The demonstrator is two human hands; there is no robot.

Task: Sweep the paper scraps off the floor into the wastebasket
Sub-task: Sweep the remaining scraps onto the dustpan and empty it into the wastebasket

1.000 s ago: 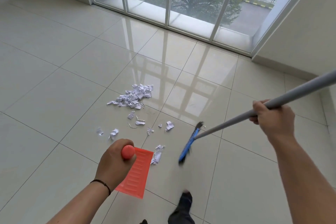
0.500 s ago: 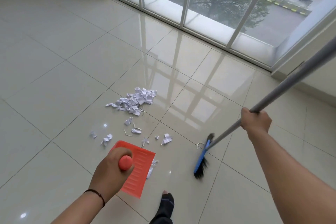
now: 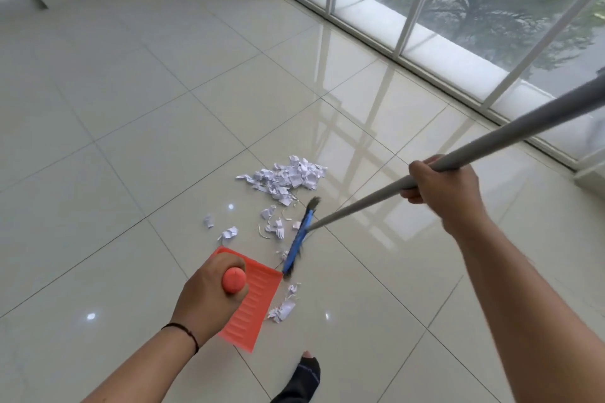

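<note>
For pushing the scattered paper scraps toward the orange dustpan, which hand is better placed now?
Right. The right hand grips the broom handle, and the blue broom head sits beside the paper scraps. The left hand only holds the dustpan.

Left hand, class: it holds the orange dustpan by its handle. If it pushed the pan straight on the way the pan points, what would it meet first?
The left hand would likely drive the dustpan into the scattered paper scraps just beyond its far edge; the broom head lies slightly right. Depth is uncertain.

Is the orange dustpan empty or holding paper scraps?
Empty: the dustpan's ribbed surface shows bare, and the paper scraps all lie on the floor.
</note>
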